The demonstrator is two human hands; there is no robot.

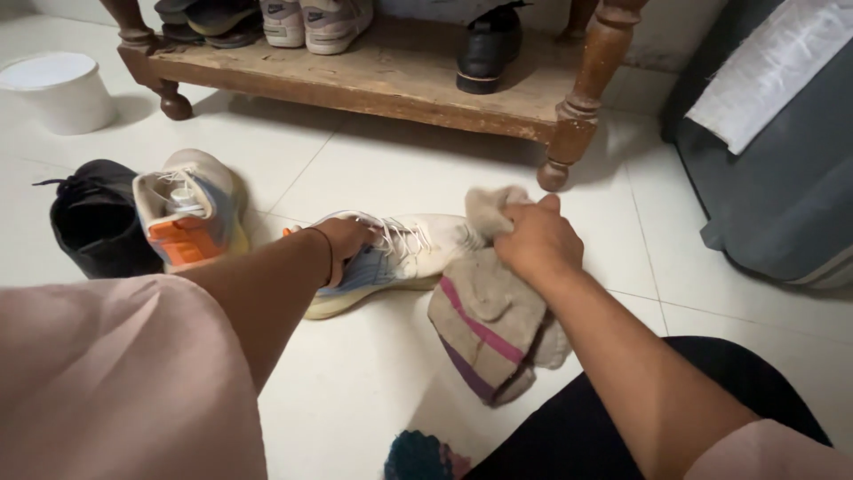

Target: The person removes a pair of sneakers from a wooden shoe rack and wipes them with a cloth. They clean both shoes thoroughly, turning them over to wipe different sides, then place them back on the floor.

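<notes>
The fingers of the right hand are closed around a beige cloth with pink and purple stripes, pressing its bunched end on the toe of a white sneaker. The left hand grips this sneaker at the laces and holds it on its side on the white floor, in front of the wooden shoe rack. I think the wiping of the toe is the step in hand; the next move calls for turning the shoe to reach another side. A second sneaker and a black shoe wait near the left.
</notes>
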